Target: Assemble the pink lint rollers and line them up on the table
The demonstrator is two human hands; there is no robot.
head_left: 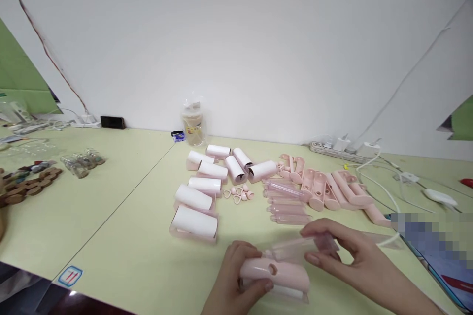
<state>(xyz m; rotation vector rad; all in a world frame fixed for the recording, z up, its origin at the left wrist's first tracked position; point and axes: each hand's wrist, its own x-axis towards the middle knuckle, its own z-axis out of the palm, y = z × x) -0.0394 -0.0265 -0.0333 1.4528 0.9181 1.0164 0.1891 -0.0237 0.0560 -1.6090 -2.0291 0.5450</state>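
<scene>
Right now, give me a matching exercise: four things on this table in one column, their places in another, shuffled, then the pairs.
Things:
1. left hand
2. right hand
3. white rolls
4. jar

Places:
A. by the wall
B. on the pink handle piece
C. rows at mid-table
D. on the clear tube

Pairs: 1-B, 2-D, 3-C, 4-A

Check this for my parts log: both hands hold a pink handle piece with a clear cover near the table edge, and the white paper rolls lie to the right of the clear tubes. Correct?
Not quite. In the head view the white paper rolls lie to the left of the clear tubes, not the right. The rest stands: the left hand and right hand hold the pink handle piece with the clear cover near the table edge.
</scene>
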